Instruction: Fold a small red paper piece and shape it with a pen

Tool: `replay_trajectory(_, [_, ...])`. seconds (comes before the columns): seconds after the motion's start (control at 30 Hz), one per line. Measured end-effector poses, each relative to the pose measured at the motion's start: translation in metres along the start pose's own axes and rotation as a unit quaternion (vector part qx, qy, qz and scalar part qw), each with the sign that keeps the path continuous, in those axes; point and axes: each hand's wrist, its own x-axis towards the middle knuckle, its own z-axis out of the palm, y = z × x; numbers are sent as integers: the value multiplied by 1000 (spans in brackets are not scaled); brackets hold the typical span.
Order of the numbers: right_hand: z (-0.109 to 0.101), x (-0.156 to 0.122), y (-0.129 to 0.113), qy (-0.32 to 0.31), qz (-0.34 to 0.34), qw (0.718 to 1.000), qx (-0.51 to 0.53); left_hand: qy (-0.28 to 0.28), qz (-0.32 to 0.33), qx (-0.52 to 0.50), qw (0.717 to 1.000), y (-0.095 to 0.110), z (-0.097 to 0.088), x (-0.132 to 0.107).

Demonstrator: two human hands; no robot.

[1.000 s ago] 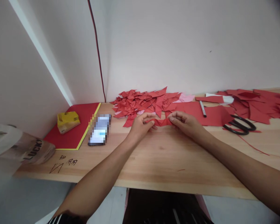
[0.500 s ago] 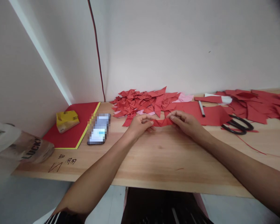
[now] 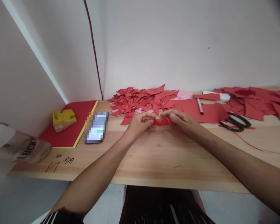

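Note:
My left hand (image 3: 138, 122) and my right hand (image 3: 180, 119) meet over the wooden tabletop (image 3: 154, 155), each pinching one end of a small folded red paper piece (image 3: 161, 121). The fingers of both hands are curled round the paper, which lies low against the wood. Right behind my hands sits a heap of folded red paper triangles (image 3: 142, 101). A flat red sheet (image 3: 208, 112) lies just right of my right hand.
A phone (image 3: 96, 127) lies left of my hands, beside a red board with a yellow edge (image 3: 70, 130) carrying a yellow packet (image 3: 63, 119). A marker pen (image 3: 200, 106), black scissors (image 3: 235, 122) and cut red sheets (image 3: 259, 101) lie to the right. A plastic bag (image 3: 21, 147) sits far left.
My two hands have drawn a little closer together on the red paper piece. The view has shifted slightly, so everything sits a bit higher and further left.

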Motion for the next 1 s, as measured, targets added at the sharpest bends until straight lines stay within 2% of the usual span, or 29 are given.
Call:
replay_trajectory(0.23, [1,2,-1,-6,29,999,39,19,1,-9,1000,3,1,-1])
replay_trajectory(0.47, [2,7,16,1,55,998,43,5,-43,-40,998,9,-2,0])
replay_trajectory(0.63, [1,6,16,12,47,998,-29,31,-40,62,997,2,-7,3])
replay_trajectory(0.8, [2,1,9,28,13,988,-149,49,25,204,977,2,-13,0])
replay_trajectory(1.0, [1,1,13,27,0,982,-187,39,40,288,956,7,-12,-4])
